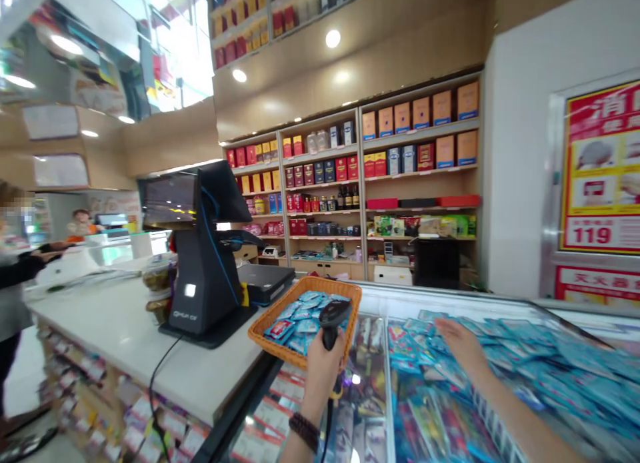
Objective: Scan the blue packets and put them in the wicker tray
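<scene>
My left hand (pixel 324 356) is closed round the handle of a black barcode scanner (pixel 336 311), its cord trailing down past the wrist. The scanner's head is over the right side of an orange wicker basket (pixel 257 331), which holds many small blue packets (pixel 301 314). To the right, my right hand (pixel 457 339) reaches over a spread of blue packets (pixel 520 343) on the glass counter. Its fingers look stretched out at the packets' near-left part; the fingertips are partly blurred, and I see nothing gripped in them.
A black checkout terminal (pixel 205 269) stands on the white counter (pixel 120 329), with a flat black box (pixel 265 283) beside it. Below the glass lie colourful goods (pixel 435 416). Shelves of boxes (pixel 320 176) line the back. Another person (pixel 15 283) stands at the far left.
</scene>
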`<action>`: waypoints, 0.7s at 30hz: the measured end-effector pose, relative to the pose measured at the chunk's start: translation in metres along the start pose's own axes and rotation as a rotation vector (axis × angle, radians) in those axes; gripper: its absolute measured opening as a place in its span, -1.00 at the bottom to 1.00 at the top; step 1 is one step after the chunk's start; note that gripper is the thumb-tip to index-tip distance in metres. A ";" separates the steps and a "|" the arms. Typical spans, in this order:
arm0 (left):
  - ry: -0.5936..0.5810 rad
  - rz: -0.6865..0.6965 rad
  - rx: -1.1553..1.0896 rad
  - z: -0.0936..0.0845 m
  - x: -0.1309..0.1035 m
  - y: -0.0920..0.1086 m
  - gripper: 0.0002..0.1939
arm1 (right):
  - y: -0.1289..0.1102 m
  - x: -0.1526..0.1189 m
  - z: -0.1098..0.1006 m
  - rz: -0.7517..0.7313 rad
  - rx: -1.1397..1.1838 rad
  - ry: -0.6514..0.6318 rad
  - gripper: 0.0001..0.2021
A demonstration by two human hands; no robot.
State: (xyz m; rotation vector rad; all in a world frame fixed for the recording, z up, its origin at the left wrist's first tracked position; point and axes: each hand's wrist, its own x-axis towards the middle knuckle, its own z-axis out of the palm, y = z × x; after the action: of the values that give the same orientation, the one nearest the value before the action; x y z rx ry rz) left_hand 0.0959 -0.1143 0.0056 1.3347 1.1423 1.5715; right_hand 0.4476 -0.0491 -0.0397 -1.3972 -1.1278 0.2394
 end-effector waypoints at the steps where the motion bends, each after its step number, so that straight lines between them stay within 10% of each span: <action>1: -0.026 0.004 -0.004 0.011 -0.002 -0.001 -0.48 | 0.006 -0.002 -0.017 0.001 -0.045 0.005 -0.74; 5: -0.124 0.023 -0.020 0.055 -0.014 -0.004 -0.49 | 0.023 -0.026 -0.061 -0.113 -0.311 -0.086 -0.60; 11: -0.289 -0.037 -0.016 0.107 -0.039 -0.016 -0.52 | 0.034 -0.079 -0.061 -0.205 -0.582 -0.317 -0.57; 21: -0.405 -0.121 -0.012 0.131 -0.057 -0.047 -0.46 | 0.035 -0.075 -0.060 -0.130 -0.453 -0.272 -0.36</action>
State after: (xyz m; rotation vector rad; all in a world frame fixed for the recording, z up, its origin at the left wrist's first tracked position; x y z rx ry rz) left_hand 0.2345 -0.1338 -0.0493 1.4642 0.9389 1.1517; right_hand 0.4700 -0.1336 -0.0921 -1.7136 -1.5614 0.0825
